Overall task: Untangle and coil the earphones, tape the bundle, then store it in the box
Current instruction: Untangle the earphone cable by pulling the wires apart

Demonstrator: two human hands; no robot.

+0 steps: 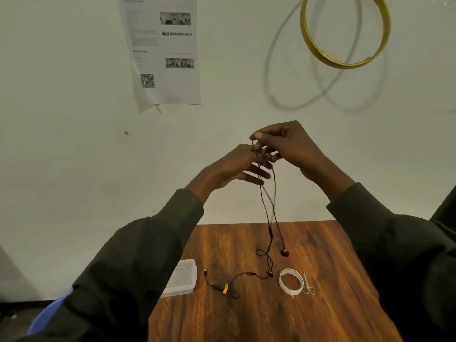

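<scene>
Right now the step in hand looks like untangling, and doing it well means working the knot loose from the top while the slack hangs free, not pulling the strands tight. Going left to right: the clear plastic box (181, 280) sits at about seven o'clock on the counter (246, 317), lid on as far as I can tell. The left hand (237, 169) is raised above the far counter edge, fingers mostly straight and spread, with the cord running across them. The earphones (267, 211) hang from both hands as thin black strands, one earbud dangling just above the wood, another resting on it, and the rest trailing toward seven o'clock past a small loop to a yellow-marked piece and the plug. That loop near the counter still needs clearing before coiling, I judge. The right hand (283, 144), at one o'clock from the left, pinches the cord's top between thumb and fingertips. The tape roll (291, 281) and small scissors (308, 285) lie side by side at five o'clock, untouched.
</scene>
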